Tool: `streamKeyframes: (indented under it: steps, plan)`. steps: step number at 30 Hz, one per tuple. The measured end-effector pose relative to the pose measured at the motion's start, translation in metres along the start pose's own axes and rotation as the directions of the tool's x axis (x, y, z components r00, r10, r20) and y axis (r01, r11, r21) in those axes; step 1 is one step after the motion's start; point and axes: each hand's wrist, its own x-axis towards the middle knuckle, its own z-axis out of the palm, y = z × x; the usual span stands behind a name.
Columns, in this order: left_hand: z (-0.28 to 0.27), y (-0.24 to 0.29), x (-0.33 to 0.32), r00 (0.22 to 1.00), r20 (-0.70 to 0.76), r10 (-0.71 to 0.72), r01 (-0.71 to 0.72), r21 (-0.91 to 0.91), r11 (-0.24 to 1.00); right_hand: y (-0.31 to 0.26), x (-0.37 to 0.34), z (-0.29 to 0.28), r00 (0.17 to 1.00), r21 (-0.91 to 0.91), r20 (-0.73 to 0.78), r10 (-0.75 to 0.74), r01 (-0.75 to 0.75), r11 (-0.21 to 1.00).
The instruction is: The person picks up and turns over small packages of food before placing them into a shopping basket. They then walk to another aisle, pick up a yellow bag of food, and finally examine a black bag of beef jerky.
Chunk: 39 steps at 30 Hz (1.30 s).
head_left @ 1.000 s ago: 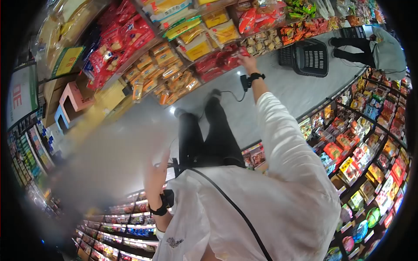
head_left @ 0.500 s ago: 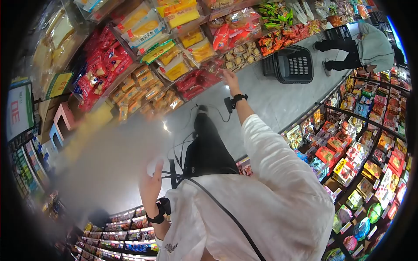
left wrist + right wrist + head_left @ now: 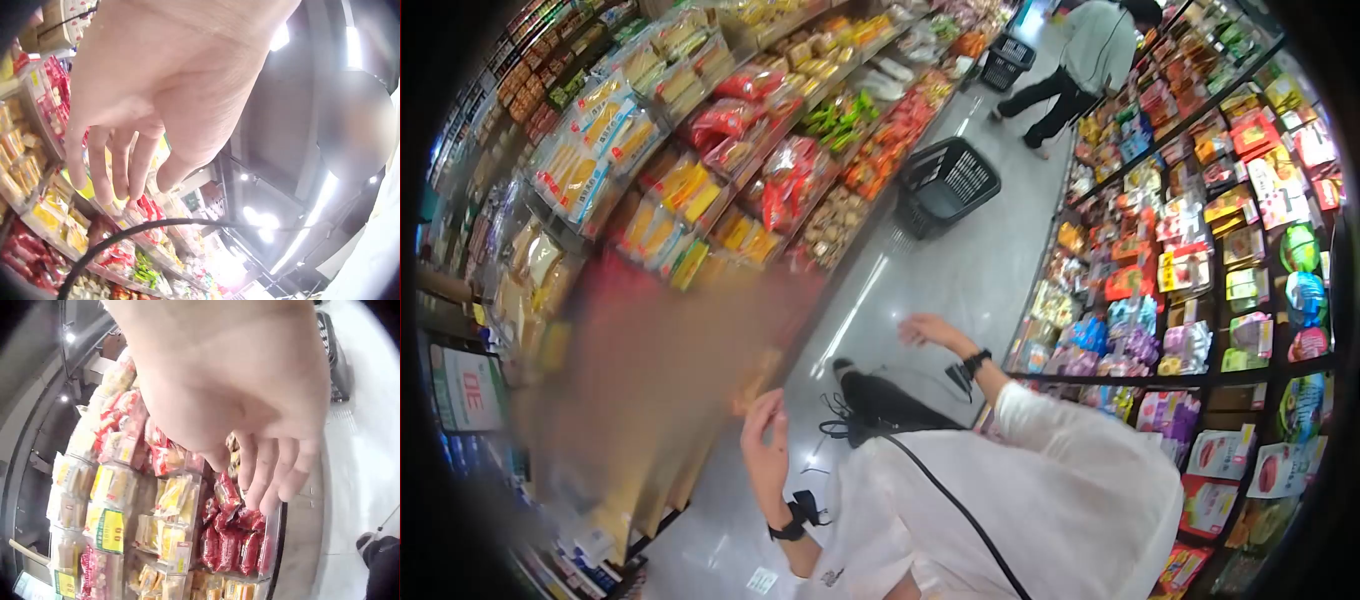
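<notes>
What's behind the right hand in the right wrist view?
Past the right hand, red packets and part of a black basket show; whatever lies directly behind the hand is covered.

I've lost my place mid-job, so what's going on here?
A person in a white shirt is in a shop aisle, handling nothing at this moment. The right hand is empty, held out over the floor; the left hand, also empty, is raised in front of the body. The red packets sit in their shelf bin. A black basket stands on the floor ahead, and another person is farther along.
</notes>
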Motion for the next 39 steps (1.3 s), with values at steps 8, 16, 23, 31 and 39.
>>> streamKeyframes:
  steps: [8,16,23,31,39]
  plan:
    - [0.125,0.077,0.029,0.886,0.368,0.281,-0.309,0.018,0.951,0.096,-0.182,-0.1,0.895,0.274,-0.429,0.125,-0.003,0.962]
    - [0.279,0.125,0.077,0.791,0.557,0.253,-0.314,0.016,0.949,0.158,-0.198,-0.203,0.843,0.366,-0.527,0.108,0.11,0.924]
    - [0.458,0.191,0.136,0.638,0.676,0.37,-0.397,-0.123,0.909,0.135,-0.254,-0.379,0.504,0.202,-0.862,-0.056,0.443,0.874]
    - [0.622,0.261,0.2,0.394,0.852,0.345,-0.444,-0.152,0.883,0.054,-0.385,-0.545,-0.094,-0.062,-0.996,-0.002,0.638,0.767]
    - [0.788,0.341,0.293,0.142,0.931,0.335,-0.411,-0.252,0.876,-0.039,-0.441,-0.62,-0.269,-0.118,-0.961,0.059,0.595,0.795]
